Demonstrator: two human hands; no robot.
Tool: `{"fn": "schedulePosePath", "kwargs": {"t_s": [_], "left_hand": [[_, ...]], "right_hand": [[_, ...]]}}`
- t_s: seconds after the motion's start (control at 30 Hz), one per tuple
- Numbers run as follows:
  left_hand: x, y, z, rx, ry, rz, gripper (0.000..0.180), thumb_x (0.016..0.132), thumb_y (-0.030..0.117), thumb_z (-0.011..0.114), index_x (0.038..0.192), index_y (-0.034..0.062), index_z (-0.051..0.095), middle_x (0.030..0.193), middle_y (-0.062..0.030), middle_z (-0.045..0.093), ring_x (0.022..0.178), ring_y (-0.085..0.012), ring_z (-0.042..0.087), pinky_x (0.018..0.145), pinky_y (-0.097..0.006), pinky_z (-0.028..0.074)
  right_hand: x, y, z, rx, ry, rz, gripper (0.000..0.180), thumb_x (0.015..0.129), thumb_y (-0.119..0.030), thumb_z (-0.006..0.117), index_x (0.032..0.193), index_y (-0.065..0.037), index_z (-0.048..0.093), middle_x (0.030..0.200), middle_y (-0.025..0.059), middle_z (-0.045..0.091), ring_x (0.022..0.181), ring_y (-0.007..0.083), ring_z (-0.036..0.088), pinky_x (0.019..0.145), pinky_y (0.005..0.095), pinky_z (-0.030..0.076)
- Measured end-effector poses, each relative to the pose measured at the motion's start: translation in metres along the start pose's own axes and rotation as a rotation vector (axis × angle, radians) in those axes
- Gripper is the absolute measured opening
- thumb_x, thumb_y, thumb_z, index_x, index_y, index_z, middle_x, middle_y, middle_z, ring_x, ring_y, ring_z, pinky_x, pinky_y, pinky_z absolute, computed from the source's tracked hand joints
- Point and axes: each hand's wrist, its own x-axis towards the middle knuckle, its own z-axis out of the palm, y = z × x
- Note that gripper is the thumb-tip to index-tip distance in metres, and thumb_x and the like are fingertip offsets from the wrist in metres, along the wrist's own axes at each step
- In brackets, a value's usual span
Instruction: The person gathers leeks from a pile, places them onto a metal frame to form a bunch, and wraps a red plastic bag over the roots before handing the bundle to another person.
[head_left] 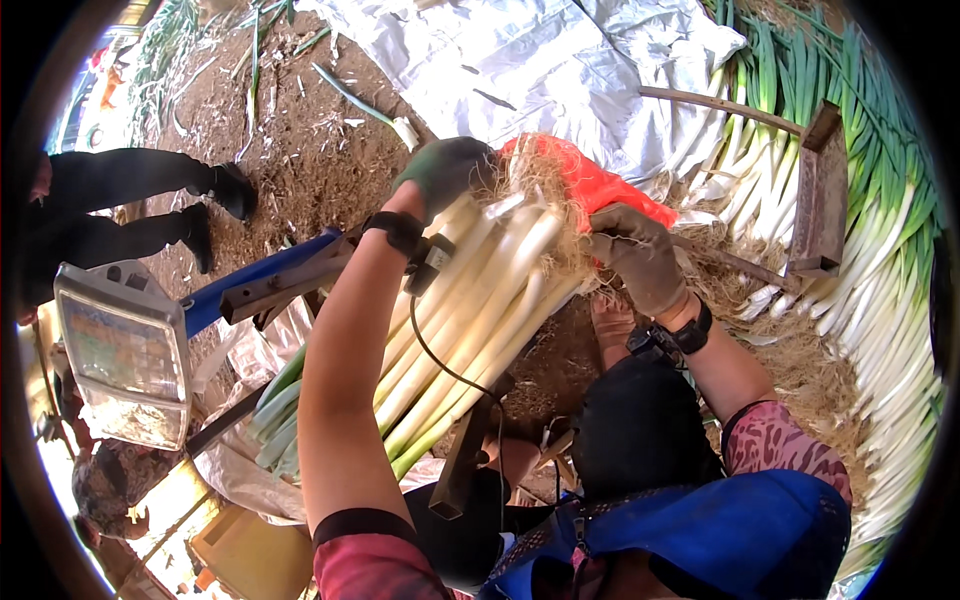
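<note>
- Two gloved hands of yours flank the root end of one leek bundle, your left hand on its left side and your right hand on its right.
- Your left fingers curl beside the roots; their tips are hidden, so you cannot tell whether they pinch anything.
- Your right fingers bend against the roots and the edge of the red plastic; whether they are pressed together on it cannot be told.
- The bundle lies slantwise in front of you, white stalks toward the upper right, green leaves toward the lower left, with red plastic partly around and behind the roots.
- Your left forearm crosses in front of the bundle and hides part of it; a small wrist device also overlaps the stalks.
- A black cable loops down across the stalks.
- To your right, a rusty metal frame stands between you and part of a long leek pile.
- Beyond your hands, a white sheet covers some of the soil.
- On your left are a grey box with a clear panel, a blue bar and a yellowish container.
- Farther left, you have another person's dark-trousered legs nearby.
</note>
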Motion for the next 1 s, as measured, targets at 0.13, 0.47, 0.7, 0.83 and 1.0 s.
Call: {"fn": "schedulePosePath", "kwargs": {"t_s": [0.13, 0.47, 0.7, 0.83, 1.0], "left_hand": [[0.015, -0.029, 0.001, 0.294, 0.167, 0.085, 0.019, 0.094, 0.007, 0.057, 0.108, 0.0014, 0.067, 0.092, -0.0045, 0.068, 0.078, -0.0092, 0.059, 0.072, -0.023, 0.048], [-0.018, -0.010, 0.000, -0.356, 0.239, 0.190, 0.017, 0.095, 0.014, 0.059, 0.108, 0.0056, 0.066, 0.096, -0.0015, 0.067, 0.086, -0.0090, 0.059, 0.076, -0.021, 0.048], [0.024, -0.004, -0.002, 0.019, -0.064, -0.040, 0.028, 0.095, 0.011, 0.053, 0.121, 0.0075, 0.064, 0.111, -0.0109, 0.069, 0.096, -0.0193, 0.065, 0.085, -0.029, 0.051], [0.044, -0.030, -0.022, 0.189, -0.302, -0.078, 0.032, 0.089, 0.015, 0.063, 0.120, 0.0115, 0.064, 0.117, -0.0085, 0.066, 0.099, -0.0220, 0.065, 0.086, -0.033, 0.052], [0.055, 0.024, 0.018, 0.853, -0.151, 0.166, 0.033, 0.084, 0.005, 0.058, 0.114, 0.0153, 0.065, 0.102, -0.0105, 0.069, 0.089, -0.0230, 0.067, 0.080, -0.034, 0.052]], "right_hand": [[0.005, 0.006, -0.006, 0.035, -0.029, 0.094, 0.008, 0.089, -0.006, 0.066, 0.096, -0.003, 0.065, 0.091, -0.0033, 0.062, 0.086, 0.0066, 0.057, 0.080, 0.0240, 0.048], [0.018, 0.000, -0.008, 0.129, 0.081, 0.150, 0.021, 0.096, -0.017, 0.058, 0.111, -0.004, 0.061, 0.099, -0.0003, 0.062, 0.089, 0.0091, 0.058, 0.082, 0.0260, 0.047], [0.033, 0.006, -0.026, 0.055, 0.139, 0.261, 0.023, 0.097, -0.019, 0.055, 0.113, -0.002, 0.061, 0.098, 0.0020, 0.064, 0.088, 0.0099, 0.059, 0.082, 0.0254, 0.047], [0.054, 0.003, 0.008, 0.239, 0.124, 0.223, 0.010, 0.093, -0.012, 0.060, 0.099, -0.005, 0.064, 0.085, -0.0023, 0.063, 0.075, 0.0057, 0.057, 0.069, 0.0206, 0.047], [0.046, -0.002, 0.002, 0.079, 0.105, 0.069, 0.006, 0.093, -0.012, 0.060, 0.094, -0.007, 0.063, 0.082, -0.0046, 0.060, 0.071, 0.0033, 0.052, 0.065, 0.0193, 0.045]]}}
